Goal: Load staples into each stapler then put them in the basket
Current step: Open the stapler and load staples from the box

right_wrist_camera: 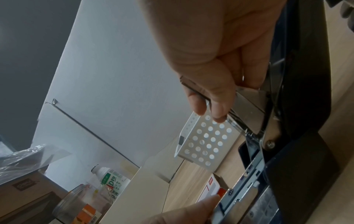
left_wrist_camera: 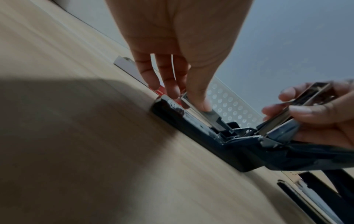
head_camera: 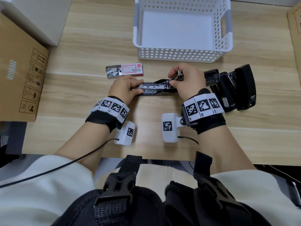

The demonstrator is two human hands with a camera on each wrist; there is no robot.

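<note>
Left hand (head_camera: 125, 88) steadies opened stapler (head_camera: 151, 90); right hand (head_camera: 185, 80) fingers pinch its lid

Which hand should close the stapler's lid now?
The right hand, probably: its fingers already hold the raised metal arm of the open stapler. The left hand pinches the front of the staple channel, steadying it.

stapler (head_camera: 151, 89) btwn hands, basket (head_camera: 179, 53) behind, staple box (head_camera: 128, 70) left

The basket (head_camera: 182, 53) is white with round holes. The staplers (head_camera: 234, 90) are black. The staple box (head_camera: 132, 70) is red and white.
</note>
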